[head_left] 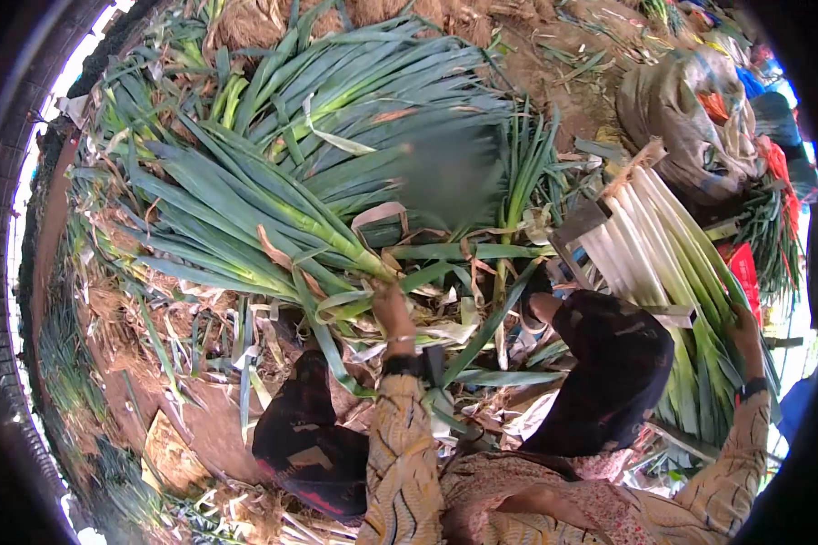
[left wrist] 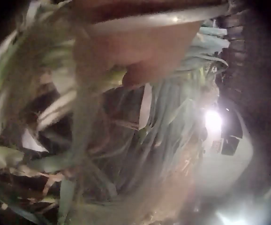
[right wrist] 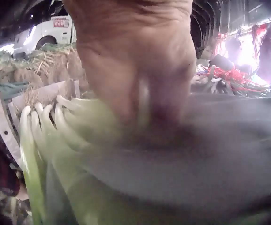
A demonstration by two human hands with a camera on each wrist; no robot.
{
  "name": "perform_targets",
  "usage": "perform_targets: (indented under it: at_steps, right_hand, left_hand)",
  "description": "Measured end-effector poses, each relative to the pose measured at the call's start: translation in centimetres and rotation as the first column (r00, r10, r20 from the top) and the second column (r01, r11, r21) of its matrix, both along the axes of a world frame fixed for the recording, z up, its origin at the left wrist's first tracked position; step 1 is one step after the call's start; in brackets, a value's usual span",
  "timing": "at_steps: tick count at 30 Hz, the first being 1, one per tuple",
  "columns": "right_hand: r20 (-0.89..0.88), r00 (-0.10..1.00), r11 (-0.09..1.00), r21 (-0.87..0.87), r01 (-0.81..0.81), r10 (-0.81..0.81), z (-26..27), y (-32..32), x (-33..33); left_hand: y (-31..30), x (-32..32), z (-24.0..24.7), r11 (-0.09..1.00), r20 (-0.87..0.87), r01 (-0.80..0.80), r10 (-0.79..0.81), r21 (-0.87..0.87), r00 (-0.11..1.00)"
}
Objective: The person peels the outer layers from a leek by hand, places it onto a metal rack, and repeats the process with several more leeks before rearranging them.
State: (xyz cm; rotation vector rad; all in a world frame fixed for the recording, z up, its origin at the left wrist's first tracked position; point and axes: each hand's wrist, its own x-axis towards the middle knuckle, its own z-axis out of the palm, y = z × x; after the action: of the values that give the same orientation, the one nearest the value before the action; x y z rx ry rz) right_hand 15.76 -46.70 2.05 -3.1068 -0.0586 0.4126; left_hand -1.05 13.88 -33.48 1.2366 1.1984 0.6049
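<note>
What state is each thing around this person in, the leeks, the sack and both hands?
leafy leeks: heaped flat on the ground, long leaves uncut.
trimmed leeks: stacked side by side, white ends lined up.
left hand: reaching into the leafy leeks; grip too blurred to tell.
right hand: resting on the trimmed leeks; fingers unclear.
grey sack: slumped and crumpled.

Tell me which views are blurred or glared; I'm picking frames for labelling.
Head view: fisheye, dark rim, smudged patch on the leek pile. Left wrist view: dim, soft, white glare at right. Right wrist view: right hand and trimmed leeks blurred.
</note>
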Motion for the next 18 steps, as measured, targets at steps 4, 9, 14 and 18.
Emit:
perform_targets:
  at_steps: [4,9,14,18]
  right_hand:
    - [0.068,0.993,0.993,-0.072,-0.088,0.093,-4.9,-10.4,1.7]
    - [0.031,0.999,0.990,-0.140,0.012,-0.008,-6.3,-13.4,2.6]
    - [-0.005,0.998,0.997,0.043,-0.069,0.069,-4.7,-10.3,3.1]
    - [0.350,0.906,0.961,0.051,-0.272,0.238,-4.5,-8.4,6.7]
  left_hand:
    - [0.9,4.2,-5.8,0.977,-0.412,-0.049,0.134,0.209,0.901]
    - [3.2,6.7,1.8,0.978,-0.648,-0.001,-0.138,-0.210,0.749]
    - [0.2,2.0,4.1,0.996,-0.149,-0.055,0.043,-0.074,0.988]
    - [-2.4,-2.9,10.0,0.969,0.105,-0.094,0.121,-0.227,0.987]
